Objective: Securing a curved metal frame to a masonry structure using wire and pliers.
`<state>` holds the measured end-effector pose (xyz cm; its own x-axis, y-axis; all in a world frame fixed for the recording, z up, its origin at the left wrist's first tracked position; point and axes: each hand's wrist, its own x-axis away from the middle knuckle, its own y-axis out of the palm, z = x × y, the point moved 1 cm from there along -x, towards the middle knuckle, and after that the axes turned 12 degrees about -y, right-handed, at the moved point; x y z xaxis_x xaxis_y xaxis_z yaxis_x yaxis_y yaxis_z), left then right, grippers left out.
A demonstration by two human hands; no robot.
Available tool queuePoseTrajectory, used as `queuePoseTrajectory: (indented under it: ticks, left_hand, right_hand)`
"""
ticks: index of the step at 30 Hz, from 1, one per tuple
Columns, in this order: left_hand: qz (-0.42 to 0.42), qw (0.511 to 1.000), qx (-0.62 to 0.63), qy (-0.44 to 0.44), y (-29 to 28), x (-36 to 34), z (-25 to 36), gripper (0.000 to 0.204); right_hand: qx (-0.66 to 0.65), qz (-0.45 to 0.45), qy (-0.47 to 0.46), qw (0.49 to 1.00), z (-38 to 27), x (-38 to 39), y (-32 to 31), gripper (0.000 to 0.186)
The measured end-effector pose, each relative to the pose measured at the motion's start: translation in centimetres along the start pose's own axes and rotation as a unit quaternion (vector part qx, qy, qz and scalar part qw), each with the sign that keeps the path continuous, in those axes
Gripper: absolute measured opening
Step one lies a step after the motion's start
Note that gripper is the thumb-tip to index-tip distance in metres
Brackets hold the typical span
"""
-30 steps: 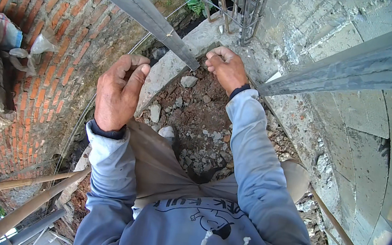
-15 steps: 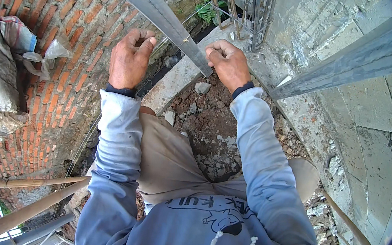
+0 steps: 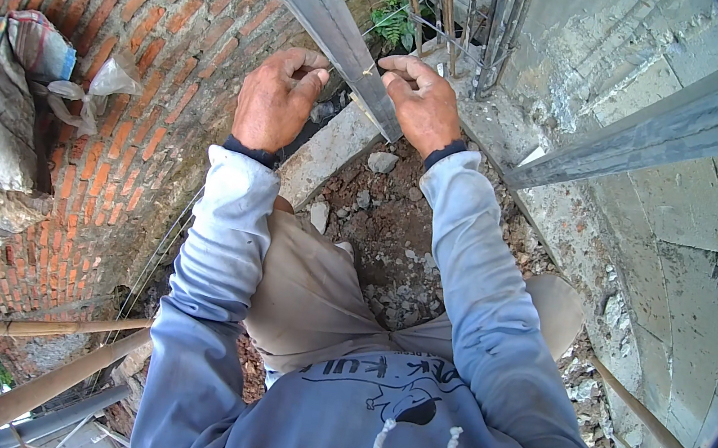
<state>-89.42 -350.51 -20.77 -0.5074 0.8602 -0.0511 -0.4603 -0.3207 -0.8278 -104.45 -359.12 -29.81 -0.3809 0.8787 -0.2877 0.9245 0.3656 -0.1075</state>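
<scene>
Between my hands a grey metal beam [image 3: 331, 25] slants down from the top of the view to the concrete edge. A thin pale string [image 3: 368, 71] is tied round it near its lower end. Left of the beam, my left hand [image 3: 275, 100] is closed, thumb and fingers curled together near the string. My right hand [image 3: 426, 106] is at the beam's right edge, with its thumb and forefinger pinched together. Whatever lies between the fingertips of either hand is too small to make out.
Brick wall [image 3: 106, 145] with a hanging sack [image 3: 16, 106] at left; concrete block wall [image 3: 673, 247] at right. Upright steel bars [image 3: 493, 33] stand beyond my hands. A second metal beam [image 3: 653, 127] leans at right. Rubble and soil [image 3: 396, 220] lie below; wooden poles [image 3: 66, 380] cross the lower left.
My left hand has moved right, closer to the beam and string. The beam looks steeper, and the view has shifted slightly. My right hand stays beside the beam, still pinched.
</scene>
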Motion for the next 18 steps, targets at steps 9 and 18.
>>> queuePoseTrajectory:
  ticks: [9, 18]
  left_hand:
    - [-0.058, 0.997, -0.038, 0.019, 0.5, -0.1, 0.4, 0.019]
    - [-0.12, 0.986, 0.048, -0.104, 1.5, -0.6, -0.6, 0.025]
  right_hand:
    - [-0.129, 0.021, 0.076, 0.988, -0.6, 1.3, 0.8, 0.017]
    - [-0.243, 0.046, 0.197, 0.949, -1.9, 1.5, 2.7, 0.023]
